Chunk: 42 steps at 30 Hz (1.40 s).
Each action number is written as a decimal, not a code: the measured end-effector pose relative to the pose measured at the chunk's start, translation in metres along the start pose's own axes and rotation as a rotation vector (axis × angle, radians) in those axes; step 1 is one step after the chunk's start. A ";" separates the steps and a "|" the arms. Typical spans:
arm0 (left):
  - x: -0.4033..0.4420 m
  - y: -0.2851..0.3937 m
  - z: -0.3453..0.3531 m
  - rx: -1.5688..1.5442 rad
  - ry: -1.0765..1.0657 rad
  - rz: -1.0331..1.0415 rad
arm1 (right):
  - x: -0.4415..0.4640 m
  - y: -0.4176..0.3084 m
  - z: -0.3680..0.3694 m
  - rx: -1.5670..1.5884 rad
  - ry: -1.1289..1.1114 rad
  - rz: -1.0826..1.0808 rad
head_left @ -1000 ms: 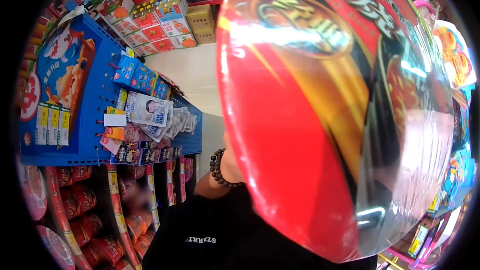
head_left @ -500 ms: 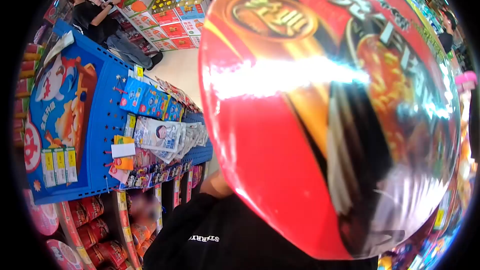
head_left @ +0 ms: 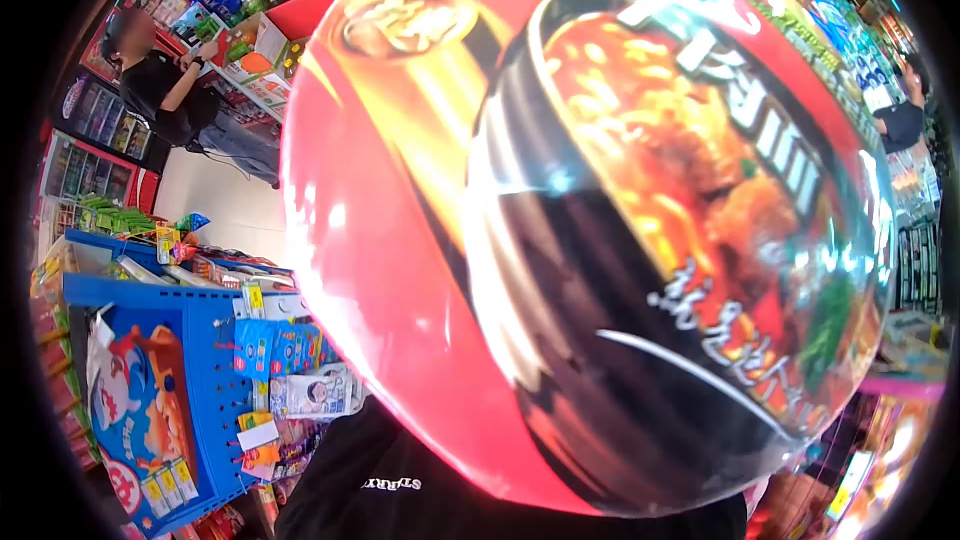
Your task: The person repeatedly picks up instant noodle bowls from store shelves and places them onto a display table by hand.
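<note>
A red noodle tub [head_left: 590, 240] partly covers your black shirt [head_left: 400, 512]; with your hands hidden, I cannot tell their grip.

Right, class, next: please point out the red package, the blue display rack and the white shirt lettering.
Red package [head_left: 590, 235]: head view, its printed middle.
Blue display rack [head_left: 209, 370]: head view, its bare panel.
White shirt lettering [head_left: 391, 484]: head view, its middle letters.

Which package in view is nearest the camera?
The large round glossy red, gold and black package, printed with a noodle bowl: it fills the view's middle, while the small blue plastic packets hang farther back on the blue perforated rack.
</note>
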<state>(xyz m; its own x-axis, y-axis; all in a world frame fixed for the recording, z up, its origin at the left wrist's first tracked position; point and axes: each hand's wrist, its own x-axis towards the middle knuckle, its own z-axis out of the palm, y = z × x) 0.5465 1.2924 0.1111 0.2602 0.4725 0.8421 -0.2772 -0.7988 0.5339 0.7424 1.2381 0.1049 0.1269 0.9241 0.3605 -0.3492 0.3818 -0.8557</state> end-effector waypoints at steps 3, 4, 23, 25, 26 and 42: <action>0.025 -0.037 -0.012 0.016 0.010 0.004 | 0.049 0.014 -0.008 0.007 -0.027 0.004; 0.032 -0.051 -0.015 0.020 0.015 0.005 | 0.067 0.020 -0.010 0.009 -0.037 0.007; 0.172 -0.356 -0.135 0.101 0.292 -0.169 | 0.427 0.149 -0.009 -0.048 -0.080 0.024; 0.175 -0.378 -0.141 0.035 0.245 -0.355 | 0.454 0.159 -0.014 -0.045 -0.061 0.023; 0.176 -0.390 -0.145 0.005 0.224 -0.440 | 0.467 0.164 -0.015 -0.047 -0.057 0.023; 0.339 -0.661 -0.204 0.369 0.222 -0.627 | 0.757 0.333 -0.090 -0.304 -0.190 -0.028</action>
<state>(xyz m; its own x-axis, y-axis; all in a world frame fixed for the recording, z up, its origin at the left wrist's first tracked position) 0.6294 2.0561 0.0597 0.0637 0.9115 0.4062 0.1982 -0.4105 0.8901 0.8060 2.0664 0.0596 -0.0524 0.9044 0.4234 -0.0521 0.4209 -0.9056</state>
